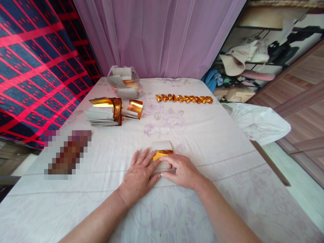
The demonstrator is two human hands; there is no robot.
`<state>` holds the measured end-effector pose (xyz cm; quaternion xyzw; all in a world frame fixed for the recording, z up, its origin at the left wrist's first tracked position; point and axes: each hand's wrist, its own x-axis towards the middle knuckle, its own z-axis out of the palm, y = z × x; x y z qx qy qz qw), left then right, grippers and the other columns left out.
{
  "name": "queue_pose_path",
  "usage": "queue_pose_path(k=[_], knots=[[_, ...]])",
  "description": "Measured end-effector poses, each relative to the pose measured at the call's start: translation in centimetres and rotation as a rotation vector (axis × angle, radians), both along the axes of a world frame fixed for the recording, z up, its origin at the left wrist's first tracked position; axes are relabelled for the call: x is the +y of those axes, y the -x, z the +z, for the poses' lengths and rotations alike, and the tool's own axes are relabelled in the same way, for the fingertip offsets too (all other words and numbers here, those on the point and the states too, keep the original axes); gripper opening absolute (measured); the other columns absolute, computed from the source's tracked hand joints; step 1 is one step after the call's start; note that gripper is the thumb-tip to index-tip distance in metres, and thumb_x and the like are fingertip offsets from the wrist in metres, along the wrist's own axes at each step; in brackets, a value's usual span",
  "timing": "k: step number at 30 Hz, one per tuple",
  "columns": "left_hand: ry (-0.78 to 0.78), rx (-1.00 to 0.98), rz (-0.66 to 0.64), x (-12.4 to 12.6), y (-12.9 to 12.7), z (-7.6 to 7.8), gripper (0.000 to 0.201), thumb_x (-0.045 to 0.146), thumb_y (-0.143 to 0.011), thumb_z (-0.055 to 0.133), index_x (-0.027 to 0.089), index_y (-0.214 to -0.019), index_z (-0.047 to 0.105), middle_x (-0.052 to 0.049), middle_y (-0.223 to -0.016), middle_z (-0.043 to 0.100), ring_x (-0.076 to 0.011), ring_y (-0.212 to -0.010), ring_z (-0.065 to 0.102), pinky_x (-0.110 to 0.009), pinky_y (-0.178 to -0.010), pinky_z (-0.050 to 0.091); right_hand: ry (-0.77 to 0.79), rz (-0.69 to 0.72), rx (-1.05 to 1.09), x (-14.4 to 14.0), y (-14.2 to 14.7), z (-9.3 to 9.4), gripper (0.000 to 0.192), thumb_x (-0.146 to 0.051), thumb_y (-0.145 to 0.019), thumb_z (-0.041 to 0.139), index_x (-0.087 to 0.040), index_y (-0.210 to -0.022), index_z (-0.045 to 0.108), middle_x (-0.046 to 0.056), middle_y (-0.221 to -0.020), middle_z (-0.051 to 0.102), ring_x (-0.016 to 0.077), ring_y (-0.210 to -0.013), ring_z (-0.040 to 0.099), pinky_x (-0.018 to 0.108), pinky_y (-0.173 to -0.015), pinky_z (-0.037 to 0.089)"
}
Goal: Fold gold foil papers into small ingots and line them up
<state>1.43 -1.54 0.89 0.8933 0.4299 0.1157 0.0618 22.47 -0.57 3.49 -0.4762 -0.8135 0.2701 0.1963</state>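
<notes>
A sheet of gold foil paper (163, 154) with a pale backing lies on the table in front of me, partly folded over so that a gold band shows. My left hand (138, 173) rests flat at its left side, fingers spread, the index fingertip touching the paper. Curled over the near right part of the sheet, my right hand (183, 171) presses on it with index finger and thumb. The tips of both hands meet there, and they cover the sheet's near edge.
Beyond lie a stack of foil papers (103, 116), a few loose sheets (135, 108), a clear plastic bag of paper (125, 84) and a row of folded gold pieces (184, 98). A blurred-out patch (69, 153) is at left. A white bag (260, 121) hangs off the right edge.
</notes>
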Motion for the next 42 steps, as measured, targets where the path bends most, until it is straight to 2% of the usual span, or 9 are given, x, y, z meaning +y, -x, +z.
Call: queue_pose_path(k=[6, 11, 14, 17, 20, 23, 35, 38, 42], knots=[[-0.018, 0.005, 0.002, 0.0, -0.1, 0.1, 0.048, 0.048, -0.096, 0.048, 0.026, -0.139, 0.051, -0.007, -0.149, 0.047, -0.0350, -0.140, 0.034, -0.061, -0.112, 0.027, -0.038, 0.011, -0.016, 0.0, -0.1, -0.2, 0.027, -0.023, -0.076, 0.071, -0.023, -0.103, 0.066, -0.002, -0.074, 0.062, 0.0167, -0.070, 0.060, 0.030, -0.069, 0.046], [-0.015, 0.012, 0.000, 0.0, -0.1, 0.2, 0.047, 0.045, -0.096, 0.048, 0.026, -0.139, 0.050, -0.007, -0.150, 0.046, -0.0357, -0.140, 0.034, -0.063, -0.110, 0.028, -0.145, 0.046, 0.032, -0.1, -0.1, -0.7, 0.023, -0.029, -0.085, 0.063, -0.023, -0.108, 0.063, -0.001, -0.074, 0.065, 0.0177, -0.071, 0.062, 0.031, -0.070, 0.048], [-0.022, 0.011, 0.001, 0.0, -0.1, 0.1, 0.049, 0.042, -0.095, 0.052, 0.026, -0.141, 0.048, -0.006, -0.151, 0.045, -0.0363, -0.141, 0.032, -0.064, -0.110, 0.027, -0.280, 0.019, 0.084, 0.0, 0.1, -0.7, 0.022, -0.032, -0.093, 0.054, -0.022, -0.111, 0.060, 0.004, -0.089, 0.069, 0.0193, -0.082, 0.064, 0.033, -0.075, 0.050], [-0.032, 0.006, 0.003, -0.1, -0.2, 0.1, 0.051, 0.041, -0.094, 0.053, 0.026, -0.143, 0.047, -0.007, -0.150, 0.045, -0.0364, -0.140, 0.032, -0.064, -0.111, 0.026, -0.380, -0.005, 0.131, 0.0, 0.5, -0.7, 0.021, -0.030, -0.094, 0.051, -0.021, -0.112, 0.057, 0.009, -0.111, 0.067, 0.0230, -0.104, 0.061, 0.039, -0.091, 0.048], [-0.040, 0.001, 0.003, -0.1, -0.2, 0.1, 0.051, 0.041, -0.094, 0.053, 0.025, -0.142, 0.047, -0.007, -0.149, 0.047, -0.0367, -0.140, 0.033, -0.063, -0.111, 0.026, -0.362, 0.003, 0.112, -0.1, 1.0, -0.9, 0.022, -0.030, -0.094, 0.051, -0.022, -0.114, 0.055, 0.010, -0.123, 0.064, 0.0268, -0.122, 0.051, 0.047, -0.102, 0.042], [-0.038, -0.014, 0.011, -0.1, -0.3, 0.1, 0.050, 0.042, -0.095, 0.053, 0.026, -0.142, 0.047, -0.007, -0.147, 0.049, -0.0369, -0.139, 0.034, -0.063, -0.111, 0.026, -0.289, 0.026, 0.058, -0.2, 1.3, -1.2, 0.021, -0.029, -0.094, 0.050, -0.023, -0.114, 0.055, 0.010, -0.127, 0.063, 0.0290, -0.131, 0.044, 0.052, -0.104, 0.038], [-0.020, -0.056, 0.029, -0.1, -0.3, 0.1, 0.048, 0.046, -0.096, 0.047, 0.026, -0.140, 0.050, -0.005, -0.144, 0.053, -0.0352, -0.139, 0.036, -0.061, -0.113, 0.023, -0.234, 0.050, 0.047, -0.2, 1.7, -1.2, 0.021, -0.026, -0.091, 0.053, -0.022, -0.112, 0.054, 0.010, -0.128, 0.062, 0.0280, -0.130, 0.046, 0.053, -0.104, 0.038], [-0.044, -0.041, 0.013, -0.2, -0.4, 0.1, 0.048, 0.045, -0.097, 0.046, 0.024, -0.140, 0.050, -0.006, -0.146, 0.050, -0.0325, -0.140, 0.037, -0.059, -0.116, 0.019, -0.250, 0.061, 0.088, -0.1, 2.0, -1.2, 0.021, -0.029, -0.093, 0.052, -0.022, -0.113, 0.053, 0.012, -0.131, 0.060, 0.0267, -0.128, 0.048, 0.050, -0.105, 0.039], [-0.060, -0.042, 0.016, -0.2, -0.5, 0.0, 0.047, 0.044, -0.097, 0.046, 0.024, -0.139, 0.051, -0.007, -0.145, 0.052, -0.0294, -0.141, 0.036, -0.056, -0.119, 0.013, -0.260, 0.075, 0.112, 0.0, 2.5, -1.2, 0.026, -0.031, -0.094, 0.050, -0.022, -0.118, 0.051, 0.012, -0.138, 0.055, 0.0261, -0.133, 0.043, 0.050, -0.108, 0.037]])
